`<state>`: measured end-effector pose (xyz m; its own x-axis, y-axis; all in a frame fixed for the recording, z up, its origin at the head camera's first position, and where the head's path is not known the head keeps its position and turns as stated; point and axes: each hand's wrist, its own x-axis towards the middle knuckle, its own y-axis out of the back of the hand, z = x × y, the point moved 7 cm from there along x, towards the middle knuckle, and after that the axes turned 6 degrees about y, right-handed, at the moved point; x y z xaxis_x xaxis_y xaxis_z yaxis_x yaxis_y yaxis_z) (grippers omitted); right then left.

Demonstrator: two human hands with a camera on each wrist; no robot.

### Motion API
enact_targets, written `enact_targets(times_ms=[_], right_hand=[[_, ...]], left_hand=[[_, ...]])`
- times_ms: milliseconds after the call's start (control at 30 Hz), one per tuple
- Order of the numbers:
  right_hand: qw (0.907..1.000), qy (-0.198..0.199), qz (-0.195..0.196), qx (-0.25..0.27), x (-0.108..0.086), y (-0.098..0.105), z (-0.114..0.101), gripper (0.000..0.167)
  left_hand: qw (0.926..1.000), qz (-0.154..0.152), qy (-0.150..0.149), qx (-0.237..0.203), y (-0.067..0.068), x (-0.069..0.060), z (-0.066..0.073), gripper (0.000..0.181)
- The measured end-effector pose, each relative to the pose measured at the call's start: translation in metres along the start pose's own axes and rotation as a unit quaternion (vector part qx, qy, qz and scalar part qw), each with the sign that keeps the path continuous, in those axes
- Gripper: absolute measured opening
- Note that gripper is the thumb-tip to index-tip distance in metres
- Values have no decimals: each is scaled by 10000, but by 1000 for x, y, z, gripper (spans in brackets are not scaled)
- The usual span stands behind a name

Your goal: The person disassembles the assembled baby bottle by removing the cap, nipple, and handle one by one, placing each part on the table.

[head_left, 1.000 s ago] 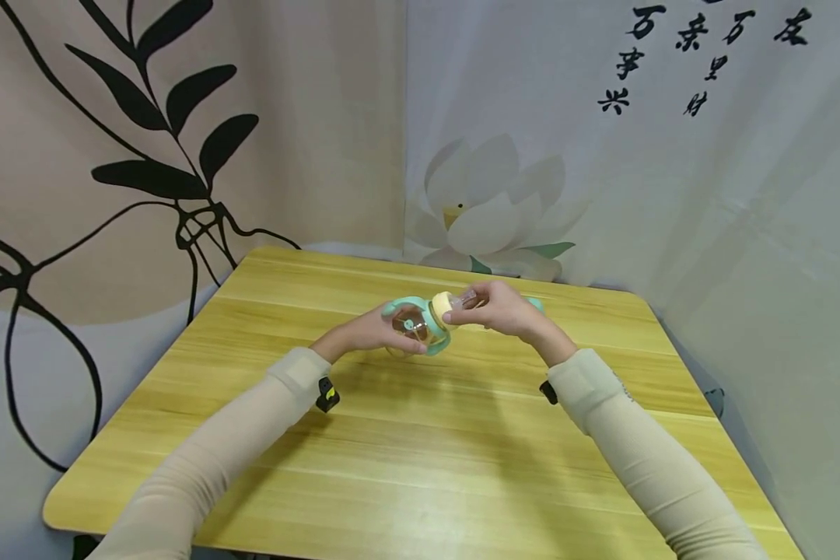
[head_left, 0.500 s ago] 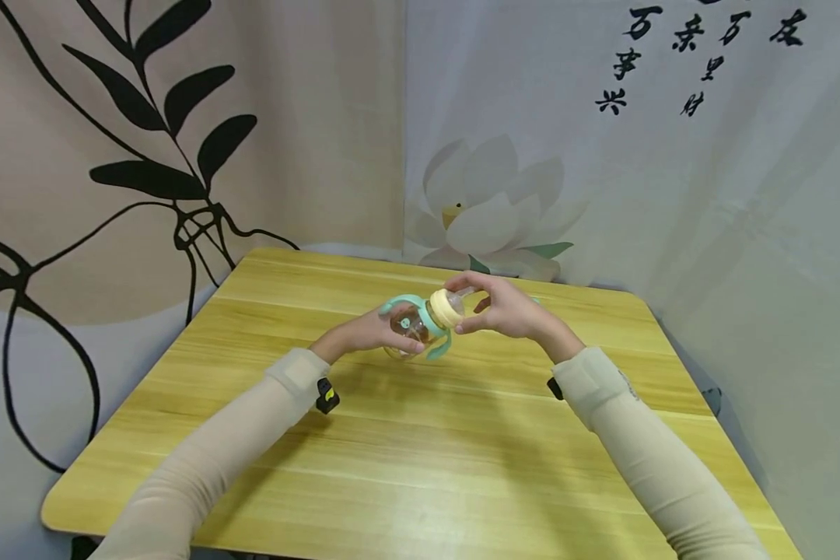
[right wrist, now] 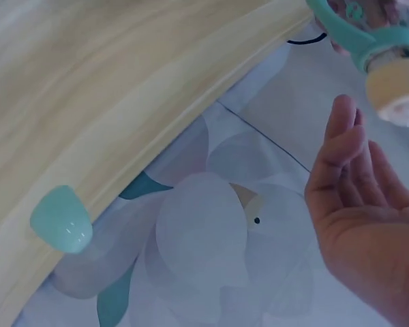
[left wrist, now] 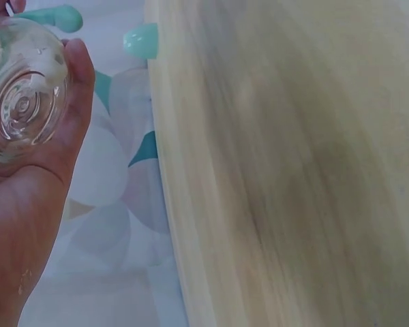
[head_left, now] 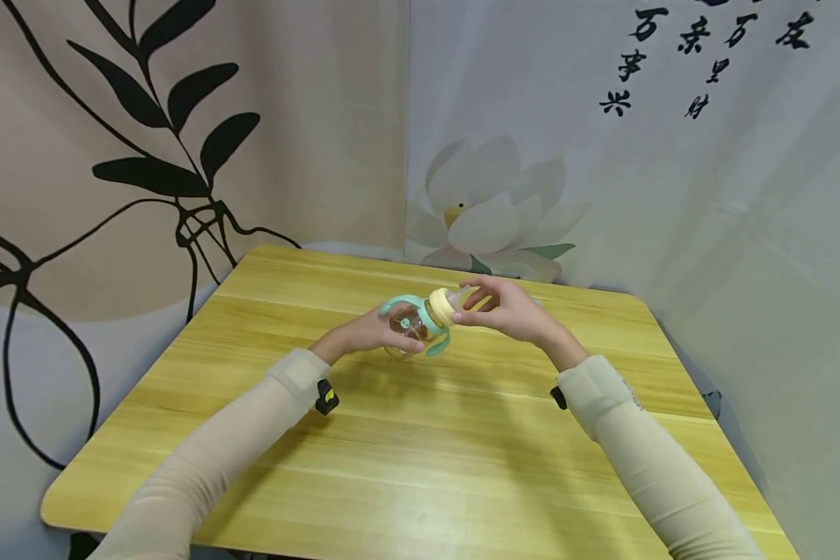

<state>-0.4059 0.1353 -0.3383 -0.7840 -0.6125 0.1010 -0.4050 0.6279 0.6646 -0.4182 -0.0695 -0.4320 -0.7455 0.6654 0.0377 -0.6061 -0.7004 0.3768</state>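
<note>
In the head view a clear baby bottle (head_left: 407, 323) with mint-green handles (head_left: 439, 344) is held tilted above the table by my left hand (head_left: 374, 328). Its yellow collar (head_left: 441, 307) and clear teat point toward my right hand (head_left: 514, 315), whose thumb tip is at the collar's edge while the bent fingers lie loosely beside the teat. The left wrist view shows my palm around the bottle's round base (left wrist: 24, 109). In the right wrist view the fingers of my right hand (right wrist: 361, 197) stand apart from the collar (right wrist: 395, 88).
A mint-green rounded piece (right wrist: 61, 219) rests near the far edge of the wooden table (head_left: 406, 451), mostly hidden behind my right hand in the head view. Printed curtains (head_left: 322, 117) hang behind and beside the table.
My right hand gripped the collar a second ago, then spread off it; its thumb is now back at the collar's edge. My left hand and the bottle have hardly moved.
</note>
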Motion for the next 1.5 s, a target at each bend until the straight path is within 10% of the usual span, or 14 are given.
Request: enact_targets(times_ms=[667, 1500], right_hand=[[9988, -81, 456, 129, 7, -9, 0, 44], [9749, 228, 2024, 897, -6, 69, -21, 57]], left_hand=[[9997, 189, -139, -62, 4, 3, 4, 47], [9998, 189, 60, -76, 4, -2, -12, 41]])
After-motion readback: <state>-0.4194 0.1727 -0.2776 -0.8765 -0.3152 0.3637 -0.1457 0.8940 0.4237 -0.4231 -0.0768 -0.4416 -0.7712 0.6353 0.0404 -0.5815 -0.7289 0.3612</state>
